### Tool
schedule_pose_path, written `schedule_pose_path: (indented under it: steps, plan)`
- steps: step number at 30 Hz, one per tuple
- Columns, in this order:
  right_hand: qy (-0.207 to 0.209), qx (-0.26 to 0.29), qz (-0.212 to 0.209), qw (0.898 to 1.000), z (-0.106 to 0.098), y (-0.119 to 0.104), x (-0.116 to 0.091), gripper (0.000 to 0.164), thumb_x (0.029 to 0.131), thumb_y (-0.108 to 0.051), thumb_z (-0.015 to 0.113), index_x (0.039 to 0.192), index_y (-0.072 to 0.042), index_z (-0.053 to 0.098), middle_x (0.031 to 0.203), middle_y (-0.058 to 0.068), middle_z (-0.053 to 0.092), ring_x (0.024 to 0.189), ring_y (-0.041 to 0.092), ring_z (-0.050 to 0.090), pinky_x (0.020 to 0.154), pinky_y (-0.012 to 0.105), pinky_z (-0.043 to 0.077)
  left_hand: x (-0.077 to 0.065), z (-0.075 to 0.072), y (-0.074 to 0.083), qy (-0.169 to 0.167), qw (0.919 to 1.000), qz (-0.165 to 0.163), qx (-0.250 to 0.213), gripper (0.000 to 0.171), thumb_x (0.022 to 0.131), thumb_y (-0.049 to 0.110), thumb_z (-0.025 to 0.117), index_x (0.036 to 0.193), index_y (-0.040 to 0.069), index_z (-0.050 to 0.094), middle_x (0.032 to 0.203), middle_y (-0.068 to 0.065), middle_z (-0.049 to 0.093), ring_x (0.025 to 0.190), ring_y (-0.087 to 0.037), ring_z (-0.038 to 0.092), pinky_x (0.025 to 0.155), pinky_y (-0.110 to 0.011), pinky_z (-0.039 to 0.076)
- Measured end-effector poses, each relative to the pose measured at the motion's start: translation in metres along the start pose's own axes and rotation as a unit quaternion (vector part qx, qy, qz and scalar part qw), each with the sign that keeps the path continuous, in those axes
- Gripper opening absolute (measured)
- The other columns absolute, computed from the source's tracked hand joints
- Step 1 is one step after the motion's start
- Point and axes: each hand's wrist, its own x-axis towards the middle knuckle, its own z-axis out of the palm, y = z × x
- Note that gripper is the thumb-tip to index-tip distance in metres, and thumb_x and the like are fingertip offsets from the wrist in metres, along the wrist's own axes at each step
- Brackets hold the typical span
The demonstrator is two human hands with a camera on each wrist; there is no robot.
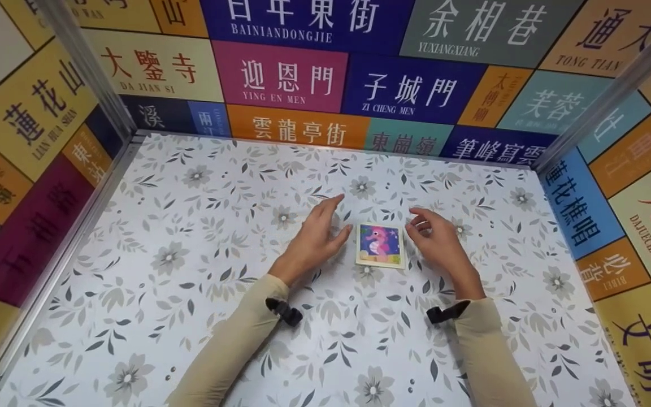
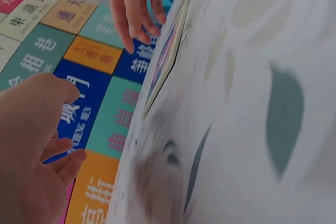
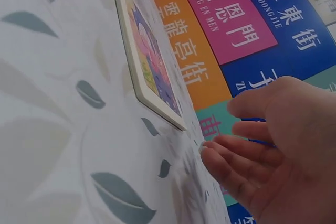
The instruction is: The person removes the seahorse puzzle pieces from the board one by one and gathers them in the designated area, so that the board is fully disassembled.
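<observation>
A small square picture puzzle (image 1: 380, 245) with a pink seahorse and a pale border lies flat on the floral tabletop. In the head view my left hand (image 1: 315, 237) is just left of it, fingers extended and thumb apart, holding nothing. On the other side my right hand (image 1: 435, 236) hovers with loosely bent fingers and an empty palm. The right wrist view shows the seahorse board (image 3: 149, 53) beyond the right hand (image 3: 273, 150), with a gap between them. From the left wrist, the left hand (image 2: 39, 145) also appears apart from the board.
White tabletop (image 1: 190, 316) with grey flowers and leaves spreads around both hands. Colourful panels with Chinese lettering (image 1: 286, 79) wall in the back and both sides. Metal frame posts (image 1: 96, 68) stand at the corners. A black strap (image 1: 285, 311) sits on each sleeve cuff.
</observation>
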Motion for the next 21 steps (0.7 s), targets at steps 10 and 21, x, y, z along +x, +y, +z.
schedule_pose_path:
  steps: [10,21]
  plan:
    - [-0.054,-0.016,0.009,0.998,0.007,0.004,-0.001,0.037,0.1,-0.01,0.072,0.134,0.004,0.071,0.106,0.018,0.073,0.096,0.026,0.069,0.087,0.033,0.055,0.011,0.029,0.013,-0.065,0.9974,0.031,-0.006,0.053,0.105,0.024,0.069,0.153,0.004,0.055,0.152,-0.014,0.056,0.145,-0.031,0.054,0.126,-0.04,0.042]
    - [-0.049,-0.004,-0.009,0.999,0.01,0.008,0.0,0.033,0.098,-0.002,0.074,0.13,0.005,0.073,0.101,0.017,0.074,0.088,0.021,0.067,0.077,0.02,0.051,0.024,0.053,0.017,-0.108,0.9938,-0.006,-0.026,0.046,0.104,0.02,0.071,0.146,0.004,0.061,0.145,-0.014,0.058,0.141,-0.029,0.054,0.124,-0.038,0.043]
